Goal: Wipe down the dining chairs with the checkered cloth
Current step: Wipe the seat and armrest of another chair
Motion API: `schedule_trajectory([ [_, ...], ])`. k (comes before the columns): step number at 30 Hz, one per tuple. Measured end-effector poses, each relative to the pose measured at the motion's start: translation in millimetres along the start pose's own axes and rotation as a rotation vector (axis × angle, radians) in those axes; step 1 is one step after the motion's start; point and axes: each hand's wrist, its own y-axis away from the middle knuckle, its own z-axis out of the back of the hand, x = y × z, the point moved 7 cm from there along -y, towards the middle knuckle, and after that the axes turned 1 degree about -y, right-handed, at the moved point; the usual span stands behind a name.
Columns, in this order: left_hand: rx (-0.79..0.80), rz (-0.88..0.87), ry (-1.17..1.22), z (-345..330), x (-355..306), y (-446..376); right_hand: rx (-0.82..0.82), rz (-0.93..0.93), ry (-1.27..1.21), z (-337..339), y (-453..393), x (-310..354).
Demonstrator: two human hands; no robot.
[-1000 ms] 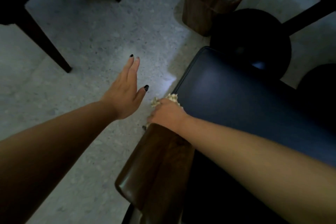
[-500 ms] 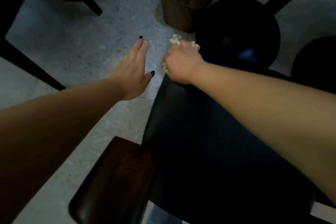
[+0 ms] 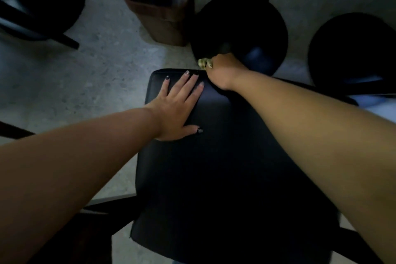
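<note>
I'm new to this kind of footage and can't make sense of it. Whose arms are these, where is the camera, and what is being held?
No machine here: a person wears a camera on the head, looking down at their own arms. The left hand lies flat, fingers spread, on the dark padded chair seat. The right hand reaches to the seat's far edge and grips a bunched pale cloth, mostly hidden in the fist. Beyond stand a brown bin and round dark stools on a grey floor.
</note>
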Motion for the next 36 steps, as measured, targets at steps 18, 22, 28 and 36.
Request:
schedule_trajectory([
  [18,0.08,0.047,-0.072,-2.9,-33.1,-27.5,-0.397,-0.505,-0.093,34.8,171.2,-269.3],
  [22,-0.128,0.053,0.179,3.5,-18.6,-12.7,-0.557,-0.825,-0.289,21.3,197.0,-285.2],
  [28,-0.13,0.35,0.543,-22.0,52.4,27.5,-0.738,-0.741,-0.124,24.2,187.8,-238.6],
  [36,-0.034,0.525,1.381,-48.3,79.7,47.6,-0.461,-0.072,-0.007,-4.0,101.4,-30.8],
])
